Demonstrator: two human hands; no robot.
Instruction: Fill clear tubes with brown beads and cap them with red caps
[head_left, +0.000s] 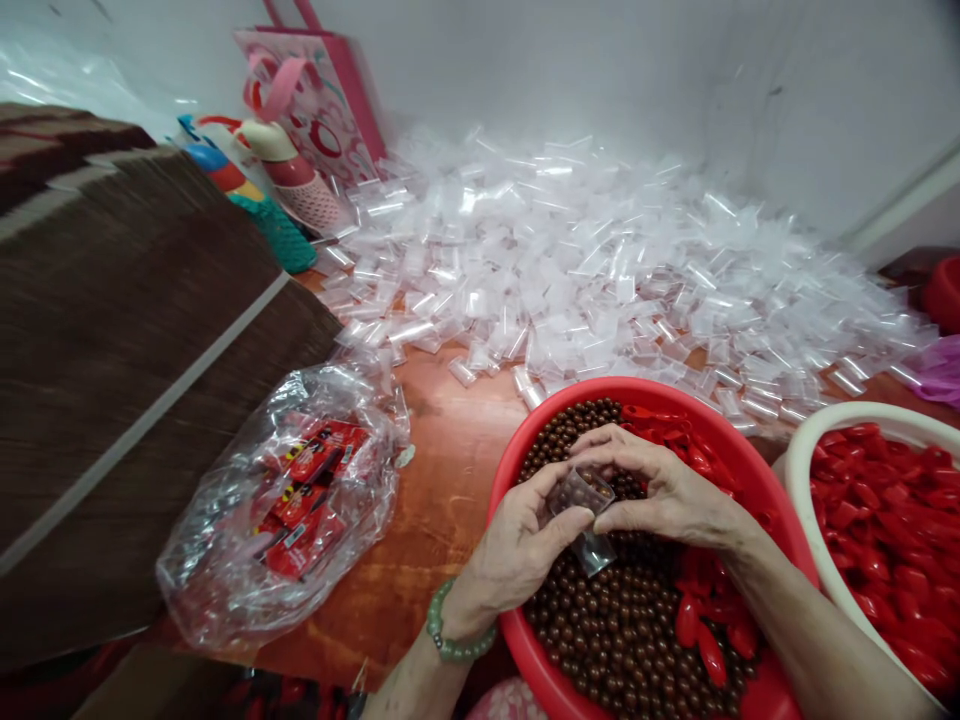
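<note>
Over a red basin (784, 520) of brown beads (622, 625) and red plastic pieces (709, 650), both hands meet at a small clear plastic pouch (594, 550). My left hand (517, 535), with a green bead bracelet (442, 635) at its wrist, pinches the pouch's left side between thumb and fingers. My right hand (652, 490) grips the upper right of the same pouch. The pouch's top looks parted, and its lower end hangs above the beads. Whether anything is inside it is hard to tell.
Many clear pouches (555, 260) are heaped along the wall. A white basin (802, 480) of red pieces stands at right. At left are a plastic bag (187, 580) with red packets (307, 540) and a strapped brown stack (135, 350); bottles (300, 180) and a pink gift bag (322, 100) stand behind.
</note>
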